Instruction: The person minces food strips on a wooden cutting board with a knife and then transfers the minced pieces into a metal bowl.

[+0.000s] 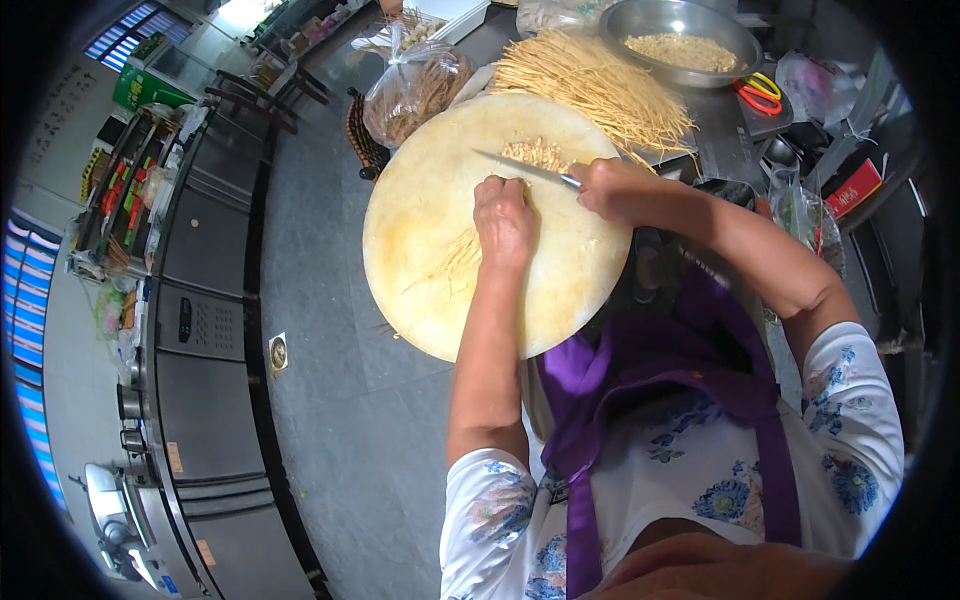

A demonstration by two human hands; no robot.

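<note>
My right hand (611, 190) grips the handle of a kitchen knife (525, 166), its blade pointing left across a round, pale yellow cutting board (420, 180). Just below the blade, the fingers of my left hand (506, 217) curl over a bundle of thin, tan root-like strands (456, 259). The loose ends trail out to the lower left of that hand, and its palm hides the middle of the bundle. Beyond the blade lies a small heap of chopped pieces (535, 153). A few crumbs are scattered on the board near its right edge.
A large pile of long strands (592, 90) lies behind the board, near a steel bowl (682, 45) of chopped pieces. Red-handled scissors (759, 96) are at the right. A clear plastic bag (416, 90) of darker strands stands at the back left. Steel cabinets (202, 315) line the left side.
</note>
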